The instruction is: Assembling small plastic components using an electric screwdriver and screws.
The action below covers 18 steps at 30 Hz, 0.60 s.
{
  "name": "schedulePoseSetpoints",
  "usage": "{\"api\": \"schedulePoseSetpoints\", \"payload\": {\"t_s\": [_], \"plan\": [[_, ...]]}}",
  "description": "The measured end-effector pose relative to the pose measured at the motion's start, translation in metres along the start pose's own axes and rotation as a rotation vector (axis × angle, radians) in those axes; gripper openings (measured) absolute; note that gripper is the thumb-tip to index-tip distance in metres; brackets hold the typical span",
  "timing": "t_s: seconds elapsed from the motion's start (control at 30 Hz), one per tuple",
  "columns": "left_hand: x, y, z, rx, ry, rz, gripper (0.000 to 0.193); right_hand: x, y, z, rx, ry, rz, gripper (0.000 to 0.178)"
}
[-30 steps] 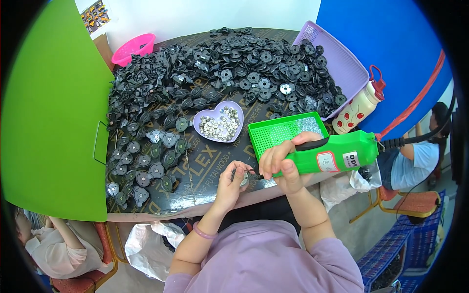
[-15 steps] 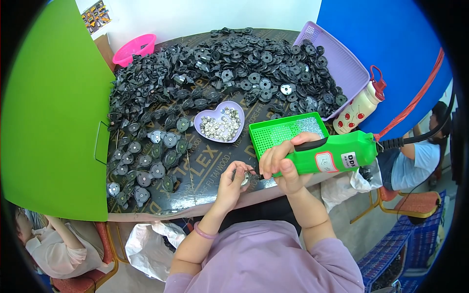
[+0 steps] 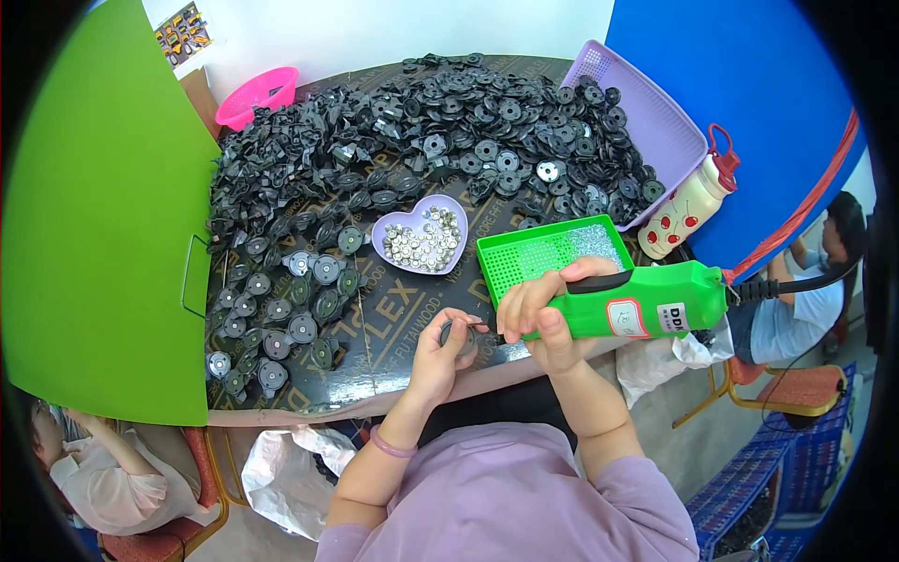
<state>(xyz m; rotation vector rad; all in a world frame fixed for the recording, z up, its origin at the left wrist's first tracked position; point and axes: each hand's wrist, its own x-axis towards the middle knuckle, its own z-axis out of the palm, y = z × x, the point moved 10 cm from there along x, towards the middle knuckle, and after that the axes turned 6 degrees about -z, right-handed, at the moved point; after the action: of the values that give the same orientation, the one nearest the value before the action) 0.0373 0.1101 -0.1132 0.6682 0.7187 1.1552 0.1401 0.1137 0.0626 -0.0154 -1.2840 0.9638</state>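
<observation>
A green corded electric screwdriver [image 3: 604, 306] lies across my right hand [image 3: 548, 314], whose fingers wrap its front end. Its tip points left at a small dark round part [image 3: 458, 339], pinched in my left hand [image 3: 442, 356]. Fingers cover much of that part, and whether the tip touches it I cannot tell. Just beyond my hands, a purple heart-shaped dish [image 3: 412, 258] holds small silvery round pieces [image 3: 426, 242]. Beside it a green perforated tray [image 3: 506, 267] has small shiny screws [image 3: 595, 242] in its right section.
Black plastic parts [image 3: 375, 131] are heaped across the far table, with assembled-looking ones [image 3: 300, 328] at the left. Around them stand a pink basket [image 3: 257, 96], a purple basket [image 3: 679, 131] and a cherry-patterned bottle [image 3: 688, 215]. Green [image 3: 103, 215] and blue [image 3: 758, 122] panels flank the table; people sit beyond.
The rear of the screwdriver has dipped slightly, and its cord and red strap have shifted right and down. The part in my left hand has tilted, showing less of its silvery face.
</observation>
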Motion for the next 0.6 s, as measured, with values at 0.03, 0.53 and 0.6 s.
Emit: {"api": "schedulePoseSetpoints", "payload": {"t_s": [0.03, 0.53, 0.6], "plan": [[-0.0003, 0.0004, -0.0001, 0.0, 0.0, 0.0, 0.025, 0.0004, -0.0009, 0.0012, 0.004, -0.001, -0.007, 0.037], [-0.0002, 0.0022, -0.0003, -0.021, -0.01, 0.065, 0.026, 0.0001, 0.0021, 0.0037, 0.026, -0.004, 0.015, 0.035], [0.0, 0.0024, 0.0017, -0.013, -0.045, 0.07, 0.025, -0.0001, 0.0023, 0.003, 0.025, -0.007, 0.019, 0.035]]}}
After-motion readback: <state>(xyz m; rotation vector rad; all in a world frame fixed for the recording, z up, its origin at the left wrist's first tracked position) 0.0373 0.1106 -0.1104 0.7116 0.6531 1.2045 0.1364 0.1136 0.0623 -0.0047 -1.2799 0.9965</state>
